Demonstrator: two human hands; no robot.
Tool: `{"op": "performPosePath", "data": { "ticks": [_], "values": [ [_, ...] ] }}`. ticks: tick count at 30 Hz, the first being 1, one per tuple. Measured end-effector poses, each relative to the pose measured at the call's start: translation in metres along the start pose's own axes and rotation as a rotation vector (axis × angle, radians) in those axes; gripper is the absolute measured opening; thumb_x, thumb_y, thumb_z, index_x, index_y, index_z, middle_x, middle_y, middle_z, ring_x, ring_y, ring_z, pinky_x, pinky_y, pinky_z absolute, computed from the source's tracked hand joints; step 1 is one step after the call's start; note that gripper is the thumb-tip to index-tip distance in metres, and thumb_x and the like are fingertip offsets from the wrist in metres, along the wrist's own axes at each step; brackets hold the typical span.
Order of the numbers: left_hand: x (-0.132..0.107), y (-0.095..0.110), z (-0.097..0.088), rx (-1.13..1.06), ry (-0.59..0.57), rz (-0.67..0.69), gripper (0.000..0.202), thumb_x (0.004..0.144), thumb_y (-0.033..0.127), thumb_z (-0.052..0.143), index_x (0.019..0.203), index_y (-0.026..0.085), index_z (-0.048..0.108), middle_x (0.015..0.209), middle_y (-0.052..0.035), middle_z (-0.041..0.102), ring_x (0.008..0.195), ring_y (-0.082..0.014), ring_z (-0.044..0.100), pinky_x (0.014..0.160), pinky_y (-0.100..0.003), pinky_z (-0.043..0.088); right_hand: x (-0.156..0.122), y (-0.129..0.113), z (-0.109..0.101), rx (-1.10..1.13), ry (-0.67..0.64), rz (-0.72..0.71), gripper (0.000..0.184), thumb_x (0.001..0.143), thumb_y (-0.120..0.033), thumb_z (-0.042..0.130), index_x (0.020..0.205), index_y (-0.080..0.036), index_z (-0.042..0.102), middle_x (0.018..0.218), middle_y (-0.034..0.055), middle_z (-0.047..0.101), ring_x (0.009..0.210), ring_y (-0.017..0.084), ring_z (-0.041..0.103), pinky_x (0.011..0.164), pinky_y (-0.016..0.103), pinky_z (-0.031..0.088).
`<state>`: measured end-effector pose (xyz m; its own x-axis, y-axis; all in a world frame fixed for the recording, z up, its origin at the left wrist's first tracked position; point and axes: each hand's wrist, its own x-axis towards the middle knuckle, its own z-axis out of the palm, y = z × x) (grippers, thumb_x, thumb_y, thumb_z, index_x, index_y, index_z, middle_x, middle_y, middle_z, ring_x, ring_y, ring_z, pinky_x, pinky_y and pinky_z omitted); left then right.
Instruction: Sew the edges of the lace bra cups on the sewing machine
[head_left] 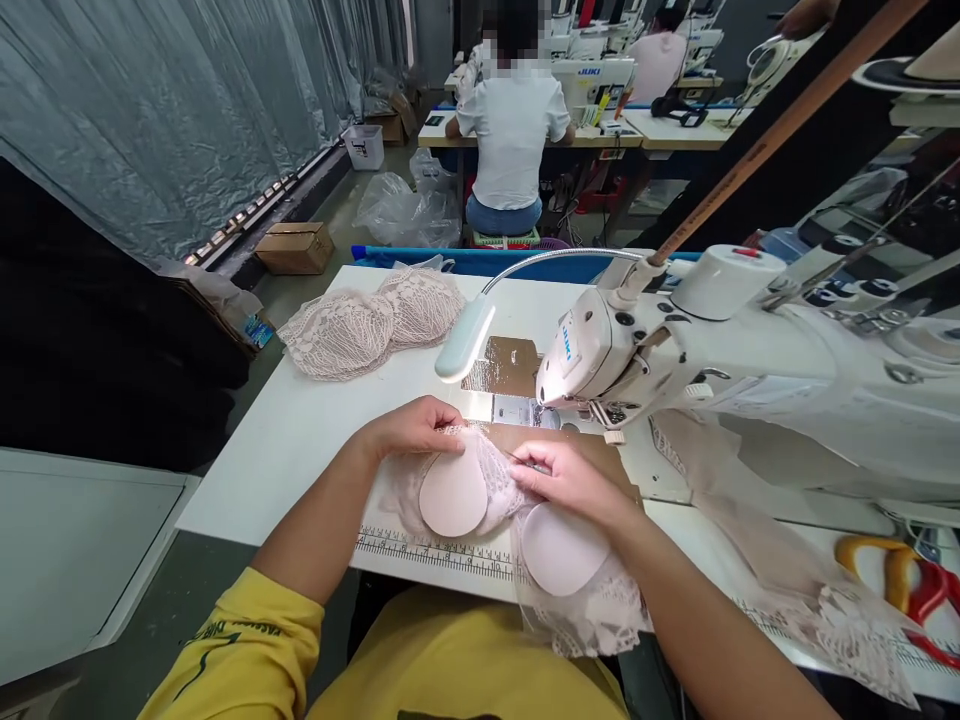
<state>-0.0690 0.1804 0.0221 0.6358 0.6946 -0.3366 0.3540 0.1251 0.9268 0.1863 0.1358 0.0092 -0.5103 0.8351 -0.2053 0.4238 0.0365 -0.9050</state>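
Note:
Both my hands hold a pale pink lace bra piece (499,478) at the front of the white sewing table (292,455). My left hand (416,428) pinches its upper edge, thumb on top, beside a smooth pad (454,490). Between the two cups my right hand (559,475) pinches the lace with thumb and forefinger. A second smooth pad (564,548) lies below my right hand, and lace hangs over the table's front edge. Just beyond my hands stands the needle area of a white sewing machine (585,350).
A finished-looking lace bra (367,325) lies at the back left. A lit lamp (465,340) arches over the table. Orange- and red-handled scissors (900,585) and a lace strip (780,540) lie at the right. Ahead, a person in white (514,130) sits at another machine.

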Motion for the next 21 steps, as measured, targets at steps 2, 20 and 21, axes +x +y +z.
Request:
{"op": "performPosePath", "data": {
  "ticks": [2, 20, 21],
  "values": [
    [0.002, 0.001, 0.005, 0.006, 0.025, 0.026, 0.025, 0.07, 0.035, 0.07, 0.077, 0.011, 0.063, 0.069, 0.0, 0.056, 0.064, -0.0118, 0.051, 0.059, -0.022, 0.041, 0.004, 0.001, 0.003, 0.07, 0.121, -0.003, 0.024, 0.081, -0.042, 0.059, 0.091, -0.02, 0.058, 0.083, 0.002, 0.06, 0.074, 0.016, 0.056, 0.063, 0.028, 0.046],
    [0.012, 0.013, 0.038, -0.094, 0.097, 0.036, 0.024, 0.076, 0.034, 0.066, 0.084, 0.012, 0.069, 0.08, -0.0036, 0.064, 0.076, -0.0159, 0.057, 0.068, -0.024, 0.043, 0.006, 0.014, 0.002, 0.074, 0.222, -0.158, 0.034, 0.09, -0.044, 0.047, 0.11, -0.019, 0.058, 0.077, 0.0024, 0.062, 0.07, 0.016, 0.058, 0.066, 0.029, 0.047],
    [0.012, 0.014, 0.039, -0.11, 0.112, 0.028, 0.023, 0.076, 0.034, 0.067, 0.084, 0.012, 0.07, 0.08, -0.0038, 0.065, 0.077, -0.0162, 0.057, 0.069, -0.025, 0.043, 0.005, 0.014, 0.0, 0.048, 0.217, -0.161, 0.034, 0.091, -0.044, 0.046, 0.109, -0.019, 0.059, 0.075, 0.0018, 0.061, 0.068, 0.015, 0.057, 0.064, 0.028, 0.047]
  ]
}}
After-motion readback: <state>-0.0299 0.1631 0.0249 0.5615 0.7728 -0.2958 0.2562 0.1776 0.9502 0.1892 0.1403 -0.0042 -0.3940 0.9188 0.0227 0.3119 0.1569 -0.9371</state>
